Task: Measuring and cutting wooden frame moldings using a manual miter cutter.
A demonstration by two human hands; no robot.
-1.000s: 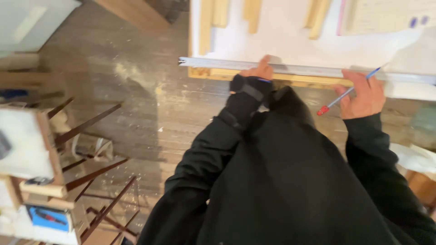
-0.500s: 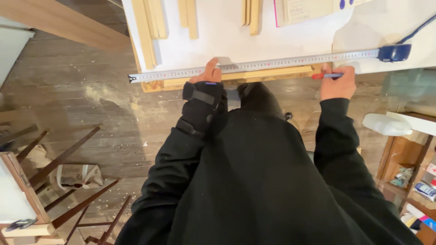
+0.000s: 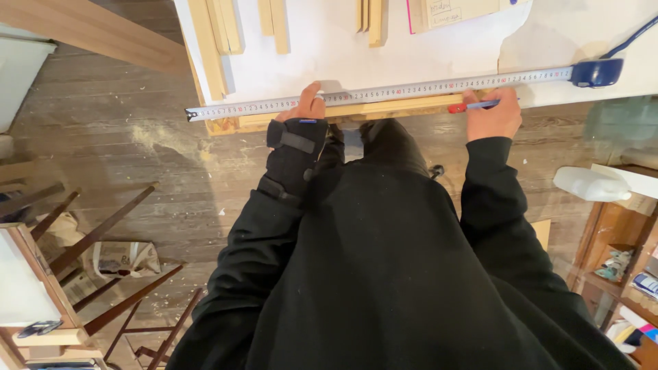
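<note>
At the far left, a wooden easel-like frame [image 3: 82,240] stands on the sawdust-strewn plank floor [image 3: 137,137]. Loose wooden strips [image 3: 216,34] lie on the white worktable [image 3: 329,55]. Along the table's near edge lies a long wooden strip [image 3: 391,108], and a metal tape measure blade [image 3: 384,92] is stretched flat over it, its hook end past the strip's left end. The left hand [image 3: 305,113], in a black wrist brace, presses the blade down on the strip, thumb up against the tape, fingers flat rather than gripping. Further right, the right hand [image 3: 492,116] is closed around a blue pen with a red end [image 3: 473,105], held against the strip just below the blade. The blue tape case [image 3: 598,72] rests on the table beyond that hand. At the lower right, an open wooden shelf [image 3: 617,267] holds small, unclear items.
</note>
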